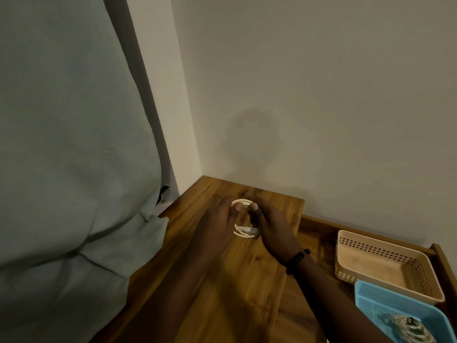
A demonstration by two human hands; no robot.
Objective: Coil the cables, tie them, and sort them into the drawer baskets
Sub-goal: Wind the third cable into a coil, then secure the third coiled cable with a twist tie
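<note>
A white cable [243, 231] wound into a small coil is held upright above the wooden tabletop [237, 288]. My left hand [217, 226] grips the coil's left side, thumb pressed on its top. My right hand [272, 231] holds the right side, thumb and fingers pinching the upper loop; a white plug end shows at the coil's bottom. In the open drawer at the right sit a beige perforated basket [385, 246] with nothing visible inside and a blue basket [371, 303] holding a coiled patterned cable [408, 329].
A pale mattress or cushion [69, 144] presses against the table's left edge. The wall stands close behind the table. The drawer's wooden rim [442, 258] runs along the right. A dark bead bracelet [296, 259] is on my right wrist.
</note>
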